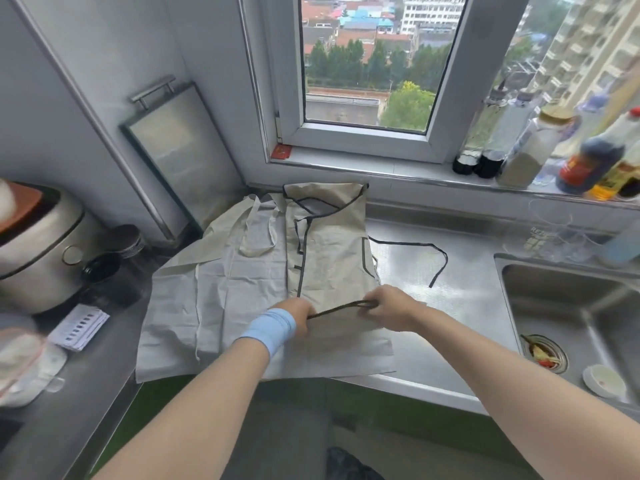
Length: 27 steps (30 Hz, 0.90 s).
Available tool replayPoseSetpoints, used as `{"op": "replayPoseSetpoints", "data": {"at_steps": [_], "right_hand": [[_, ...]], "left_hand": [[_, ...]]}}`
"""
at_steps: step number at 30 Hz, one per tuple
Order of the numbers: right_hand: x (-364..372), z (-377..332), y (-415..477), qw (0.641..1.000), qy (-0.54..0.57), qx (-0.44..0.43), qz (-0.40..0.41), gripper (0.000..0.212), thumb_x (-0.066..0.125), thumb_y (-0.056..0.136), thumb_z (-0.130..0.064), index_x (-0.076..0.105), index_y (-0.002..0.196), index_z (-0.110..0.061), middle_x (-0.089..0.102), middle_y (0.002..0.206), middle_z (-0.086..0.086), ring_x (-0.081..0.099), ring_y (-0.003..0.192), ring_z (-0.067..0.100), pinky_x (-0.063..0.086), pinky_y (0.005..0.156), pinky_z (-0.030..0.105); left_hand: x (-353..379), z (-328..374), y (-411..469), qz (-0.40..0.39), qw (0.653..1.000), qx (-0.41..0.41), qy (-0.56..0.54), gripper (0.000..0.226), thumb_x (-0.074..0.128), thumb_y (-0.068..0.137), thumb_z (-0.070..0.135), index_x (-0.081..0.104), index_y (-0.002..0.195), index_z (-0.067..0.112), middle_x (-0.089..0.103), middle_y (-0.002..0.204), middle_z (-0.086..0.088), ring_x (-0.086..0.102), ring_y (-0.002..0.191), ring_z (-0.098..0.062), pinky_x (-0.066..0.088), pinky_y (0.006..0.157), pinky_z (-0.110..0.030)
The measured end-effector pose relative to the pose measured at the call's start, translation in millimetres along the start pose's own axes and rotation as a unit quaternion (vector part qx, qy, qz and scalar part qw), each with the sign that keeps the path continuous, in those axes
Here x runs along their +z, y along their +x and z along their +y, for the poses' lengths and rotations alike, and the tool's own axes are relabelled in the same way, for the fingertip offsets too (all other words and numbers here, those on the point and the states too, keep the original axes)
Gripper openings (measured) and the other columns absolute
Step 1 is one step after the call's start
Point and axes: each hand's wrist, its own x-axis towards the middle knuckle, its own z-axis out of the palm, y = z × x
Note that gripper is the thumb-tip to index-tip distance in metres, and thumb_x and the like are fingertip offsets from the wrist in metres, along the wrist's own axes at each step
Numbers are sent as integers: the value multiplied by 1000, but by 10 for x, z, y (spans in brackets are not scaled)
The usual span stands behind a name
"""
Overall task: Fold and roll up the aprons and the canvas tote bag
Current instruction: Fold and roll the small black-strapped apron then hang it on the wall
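Observation:
A beige apron with dark trim (329, 251) lies folded lengthwise on the steel counter (457, 306), on top of a paler cloth with straps (214, 292) that looks like another apron or the tote bag. My left hand (298, 318), with a blue wristband, and my right hand (391, 308) each pinch one end of a dark apron tie (337, 308), stretched between them over the apron's near end. Another dark tie (433, 254) trails loose on the counter to the right.
A rice cooker (38, 247) and small jars stand at the left, with a leaning steel tray (180, 154) behind. The sink (571, 317) lies at the right, holding food scraps and a small dish. Bottles (533, 150) line the windowsill. Counter's front edge runs just below the cloths.

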Motion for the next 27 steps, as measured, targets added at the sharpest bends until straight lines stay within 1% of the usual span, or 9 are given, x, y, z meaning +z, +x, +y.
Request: {"op": "replayPoseSetpoints", "data": {"at_steps": [3, 7, 10, 13, 19, 21, 23, 25, 27], "right_hand": [[-224, -42, -77, 986, 144, 33, -83, 16, 60, 80, -12, 65, 65, -16, 57, 57, -5, 57, 54, 15, 46, 51, 24], [-437, 4, 83, 983, 181, 29, -28, 11, 62, 77, -17, 70, 71, -12, 60, 62, -14, 59, 66, 9, 45, 62, 22], [-519, 33, 332, 995, 48, 36, 81, 15, 54, 75, -24, 64, 68, -14, 54, 57, -10, 52, 64, 14, 38, 58, 27], [-547, 38, 635, 981, -52, 65, 177, 17, 51, 81, -25, 68, 78, -24, 65, 77, -8, 58, 80, 20, 42, 61, 28], [-523, 155, 1356, 974, 35, 84, 206, 24, 50, 89, -16, 55, 65, -20, 61, 79, 4, 58, 85, 29, 41, 65, 32], [-432, 255, 1526, 973, 63, 89, 203, 17, 49, 89, -15, 66, 91, -19, 68, 95, 7, 61, 96, 30, 46, 74, 33], [-257, 377, 1588, 978, 57, 81, 182, 45, 52, 88, -11, 54, 133, -19, 61, 126, 9, 58, 112, 32, 48, 88, 36], [-55, 478, 1598, 988, -5, 38, 147, 72, 52, 84, -2, 32, 150, -20, 33, 153, 7, 50, 124, 34, 47, 90, 35], [101, 549, 1560, 991, -88, -14, 101, 87, 50, 78, 7, 22, 155, -24, 3, 164, 6, 35, 139, 32, 46, 88, 34]], "left_hand": [[-315, -46, -18, -85, 996, -28, -24, 29, 71, 79, 30, 67, 106, 19, 71, 107, -5, 68, 96, -25, 56, 83, -31], [-659, 1, 78, -67, 996, -25, -57, 26, 74, 77, 30, 68, 99, 18, 66, 88, -2, 67, 80, -23, 56, 69, -31], [-836, 7, 294, 37, 998, -30, -37, 17, 65, 81, 28, 68, 95, 19, 66, 90, -3, 63, 81, -25, 49, 68, -28], [-887, 3, 604, 165, 984, -63, -18, 24, 56, 86, 29, 65, 107, 29, 66, 111, 0, 62, 103, -27, 44, 78, -28], [-545, -50, 1114, 381, 924, -8, 35, 51, 64, 78, 17, 54, 127, 26, 53, 127, 2, 50, 116, -24, 39, 94, -36], [-360, -54, 1251, 321, 946, 49, 20, 50, 60, 82, 15, 54, 130, 28, 47, 138, 1, 45, 125, -24, 35, 100, -36], [-154, -92, 1348, 168, 983, 67, 36, 51, 57, 90, 27, 44, 139, 31, 29, 153, 0, 27, 140, -24, 25, 112, -35], [32, -181, 1436, 60, 994, 56, 77, 63, 56, 90, 37, 30, 147, 34, 10, 161, -3, 11, 147, -24, 14, 117, -38], [166, -251, 1486, 30, 994, 46, 98, 72, 56, 89, 40, 20, 151, 35, -2, 162, -4, 1, 148, -25, 9, 119, -40]]}}
